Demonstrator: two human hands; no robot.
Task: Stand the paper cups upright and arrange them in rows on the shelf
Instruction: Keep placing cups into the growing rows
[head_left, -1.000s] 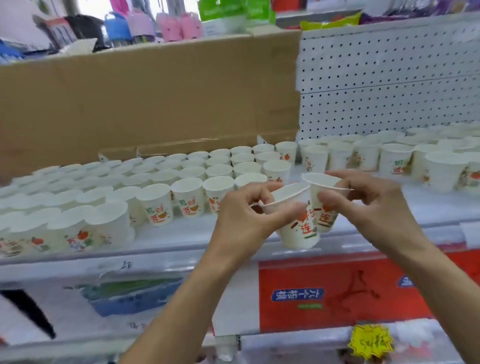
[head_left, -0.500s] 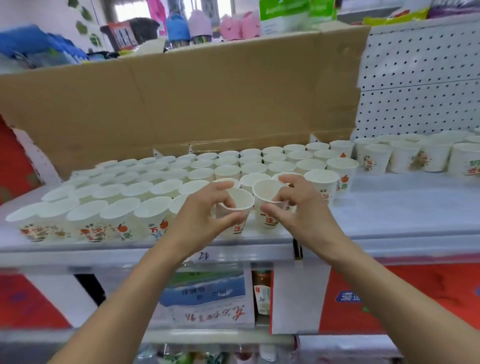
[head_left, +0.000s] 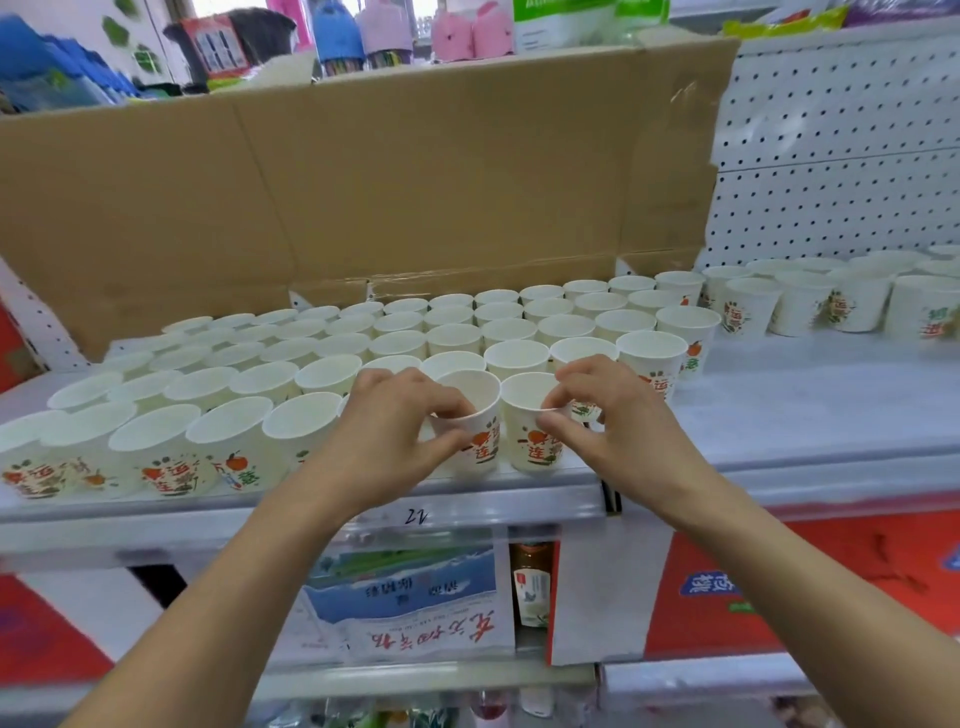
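Left hand (head_left: 387, 436) and right hand (head_left: 615, 431) pinch cups (head_left: 480, 457) printed 连.

I see two white, orange-printed paper cups upright at the front edge of the shelf (head_left: 779, 415), the right cup (head_left: 535, 447) just at the 3 o'clock of the left cup (head_left: 483, 452), upright rows of cups (head_left: 452, 332) filling their 12 o'clock.

Red characters 运 and 连 mark one paper cup (head_left: 483, 449); 连 shows on the neighbouring cup (head_left: 537, 452). A handwritten "12" sits on the shelf edge (head_left: 311, 525).
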